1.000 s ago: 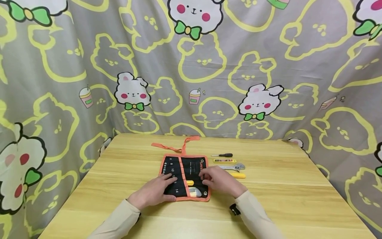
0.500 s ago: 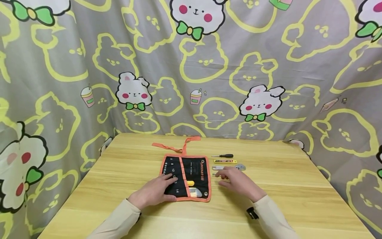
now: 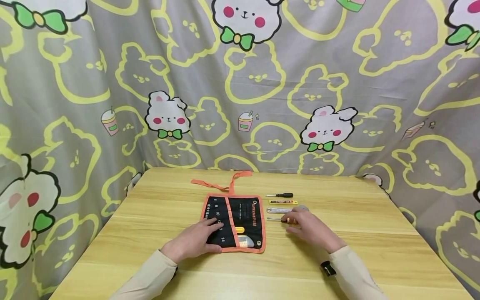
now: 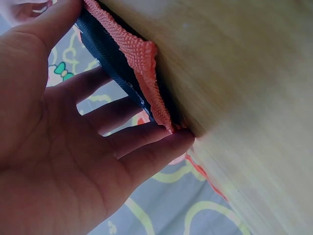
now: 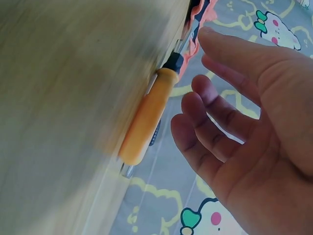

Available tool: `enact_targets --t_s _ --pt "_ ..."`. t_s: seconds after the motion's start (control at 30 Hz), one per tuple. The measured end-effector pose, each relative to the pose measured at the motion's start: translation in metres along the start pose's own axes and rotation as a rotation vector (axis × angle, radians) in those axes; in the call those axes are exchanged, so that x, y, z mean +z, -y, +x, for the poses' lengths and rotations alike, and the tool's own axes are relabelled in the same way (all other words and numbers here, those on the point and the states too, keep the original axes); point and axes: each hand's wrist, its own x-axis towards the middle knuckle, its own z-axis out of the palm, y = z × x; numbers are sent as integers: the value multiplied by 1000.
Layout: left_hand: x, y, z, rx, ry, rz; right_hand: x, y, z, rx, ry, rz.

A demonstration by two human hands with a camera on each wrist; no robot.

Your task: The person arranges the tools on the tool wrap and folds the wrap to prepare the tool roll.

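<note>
My left hand (image 3: 191, 239) rests on the left part of a black tool pouch (image 3: 243, 208) with orange edging, its fingers extended. The left wrist view shows the fingers along the pouch's orange edge (image 4: 146, 73). My right hand (image 3: 309, 225) hovers over a yellow-handled screwdriver (image 5: 149, 117) lying on the table. In the right wrist view its fingers are loosely bent, with a gap between them and the handle. From the head, that hand hides the handle, and the shaft points toward the pouch. A utility knife (image 3: 245, 241) and a yellow-ended item (image 3: 239, 229) sit in the pouch's pockets.
Beyond the yellow-handled screwdriver lie an adjustable wrench (image 3: 276, 210), a flat yellow case (image 3: 283, 202) and a black-handled screwdriver (image 3: 283, 195). Orange ties (image 3: 230, 185) stretch from the pouch's far edge. A patterned curtain (image 3: 210, 137) borders the wooden table (image 3: 360, 216).
My right hand has moved right, from the pouch's right side to over the yellow-handled screwdriver. My left hand and the pouch have stayed in place.
</note>
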Motion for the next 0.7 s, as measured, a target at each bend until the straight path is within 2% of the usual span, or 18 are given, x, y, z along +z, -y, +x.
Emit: enact_targets --t_s 0.37,0.7 --pt "1 1 1 -17 11 -9 -5 -13 -5 20 -47 -6" --pt "0 2 2 -9 12 0 -6 -26 -9 66 -23 -20"
